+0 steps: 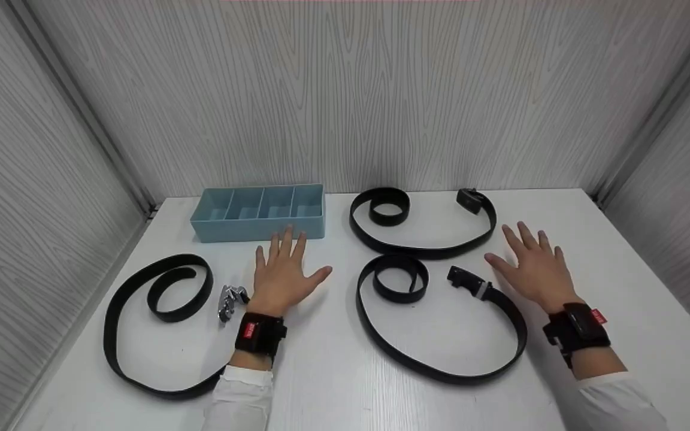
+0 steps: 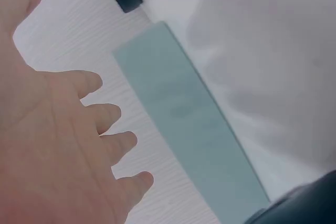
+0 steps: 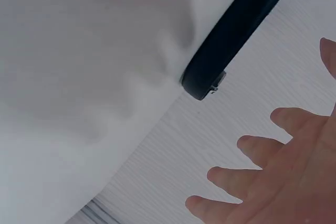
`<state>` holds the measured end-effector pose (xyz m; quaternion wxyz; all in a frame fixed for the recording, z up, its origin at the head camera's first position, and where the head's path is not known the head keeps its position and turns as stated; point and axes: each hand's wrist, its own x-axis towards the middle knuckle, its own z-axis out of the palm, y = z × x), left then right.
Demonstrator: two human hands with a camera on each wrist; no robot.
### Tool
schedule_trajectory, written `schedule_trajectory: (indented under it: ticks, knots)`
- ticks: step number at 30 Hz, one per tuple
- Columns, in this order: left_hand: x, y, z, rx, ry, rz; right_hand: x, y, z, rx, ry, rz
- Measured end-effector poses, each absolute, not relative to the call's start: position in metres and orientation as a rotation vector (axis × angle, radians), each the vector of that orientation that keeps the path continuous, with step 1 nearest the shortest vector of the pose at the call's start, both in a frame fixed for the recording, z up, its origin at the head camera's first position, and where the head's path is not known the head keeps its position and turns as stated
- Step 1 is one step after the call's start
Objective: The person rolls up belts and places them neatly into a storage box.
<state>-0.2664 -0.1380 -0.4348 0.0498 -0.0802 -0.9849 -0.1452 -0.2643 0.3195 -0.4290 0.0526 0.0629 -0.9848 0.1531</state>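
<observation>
My left hand is spread palm down over the table and holds nothing. Its fingertips overlap the front of a blue compartment box in the head view; the left wrist view shows them apart from it. Left of that hand lies a black belt with a silver buckle, partly behind the wrist and sleeve. My right hand, fingers also spread and holding nothing, is beside two more black belts. The nearer belt has a dark buckle; the farther belt ends in a dark buckle.
Each belt has one end rolled into a loop. Wood-grain panels enclose the white table: a back wall, a left wall and a right wall. The box stands near the back edge, its several compartments facing up.
</observation>
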Motion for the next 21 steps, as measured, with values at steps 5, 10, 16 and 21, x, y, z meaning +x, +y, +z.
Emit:
schedule_trajectory:
  ticks: [5, 10, 16, 21]
  knots:
    - [-0.262, -0.125, -0.424, -0.307, -2.967, -0.455, -0.26, 0.303, -0.416, 0.265, -2.957, 0.492]
    - [-0.258, -0.102, -0.413, -0.425, -2.931, -0.504, -0.254, 0.279, -0.406, 0.364, -2.925, 0.544]
    - [-0.254, -0.062, -0.406, -0.596, -2.918, -0.581, -0.252, 0.242, -0.403, 0.49, -2.867, 0.605]
    - [-0.255, -0.022, -0.409, -0.659, -2.921, -0.557, -0.255, 0.219, -0.409, 0.569, -2.835, 0.675]
